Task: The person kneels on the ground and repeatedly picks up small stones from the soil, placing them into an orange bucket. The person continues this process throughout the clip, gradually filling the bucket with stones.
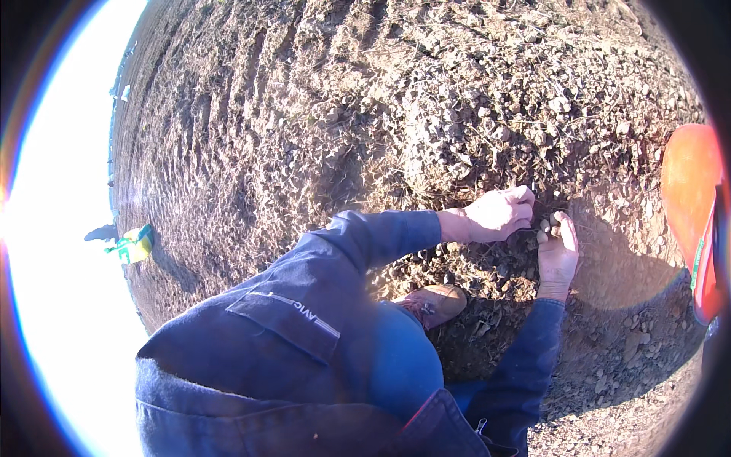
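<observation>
My left hand (498, 215) reaches in from the left, back upward, fingers curled together low over the dug soil. Just to its right, my right hand (557, 254) is turned partly palm-up with bent fingers. Small tan rounded shapes show at its fingertips; I cannot tell whether they are pods or soiled fingertips. Dark, shaded plant matter lies between the hands, and the left fingertips are too blurred to show what they pinch. A heap of dry clods and withered plants (451, 131) rises beyond them.
My brown shoe (442, 305) and blue-clad knee (402, 354) are below the hands. An orange object (691, 200) with a green strip, cut off by the rim, stands at the right. A yellow-green bag (136, 245) sits far left on the furrowed field (240, 131).
</observation>
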`<state>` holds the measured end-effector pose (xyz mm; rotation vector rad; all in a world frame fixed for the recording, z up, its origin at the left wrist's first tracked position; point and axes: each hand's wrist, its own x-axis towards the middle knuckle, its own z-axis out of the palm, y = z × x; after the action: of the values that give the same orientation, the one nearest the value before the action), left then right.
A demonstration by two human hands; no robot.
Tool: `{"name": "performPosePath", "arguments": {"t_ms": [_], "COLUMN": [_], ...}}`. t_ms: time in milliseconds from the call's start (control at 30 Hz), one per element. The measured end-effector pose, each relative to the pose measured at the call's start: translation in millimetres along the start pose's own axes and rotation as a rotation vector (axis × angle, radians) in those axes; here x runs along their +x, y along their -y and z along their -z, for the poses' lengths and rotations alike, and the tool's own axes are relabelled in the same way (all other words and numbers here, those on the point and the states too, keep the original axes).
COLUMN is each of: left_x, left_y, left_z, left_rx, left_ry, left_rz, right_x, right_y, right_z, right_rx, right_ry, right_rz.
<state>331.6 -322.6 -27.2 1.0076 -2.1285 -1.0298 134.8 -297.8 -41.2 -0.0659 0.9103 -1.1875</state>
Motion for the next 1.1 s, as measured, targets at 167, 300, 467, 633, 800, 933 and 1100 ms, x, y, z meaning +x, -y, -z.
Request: {"name": "performPosePath", "arguments": {"t_ms": [167,300,467,633,800,933,1100], "left_x": [-8.2,-18.3,-53.5,-102.4,-99.0,-1.7,177.7], "left_y": [3.1,1.4,57.0,145.6,143.0,131.0,150.7], "left_z": [30.1,41.4,121.5,199.8,210.3,217.2,186.6], "left_rx": [-0.023,0.004,0.280,0.464,0.813,-0.057,0.317], "left_ry": [0.049,-0.113,-0.942,-0.646,-0.451,-0.740,-0.372], "left_rz": [0.106,-0.078,0.529,0.617,0.473,0.370,0.480], "right_x": [1.4,-0.8,-1.7,-0.7,-6.1,-9.1,-7.5], "right_y": [-39.5,-57.3,-50.6,-53.9,-57.5,-55.4,-58.3], "right_z": [-25.6,-35.0,-29.0,-25.7,-25.0,-25.3,-24.7], "right_rx": [-0.761,-1.776,-1.583,-1.649,-1.578,-1.528,-1.531], "right_ry": [-0.201,-0.116,-0.133,-0.145,-0.144,-0.139,-0.197], "right_rz": [-0.035,0.659,0.565,0.474,0.547,0.507,0.538]}}
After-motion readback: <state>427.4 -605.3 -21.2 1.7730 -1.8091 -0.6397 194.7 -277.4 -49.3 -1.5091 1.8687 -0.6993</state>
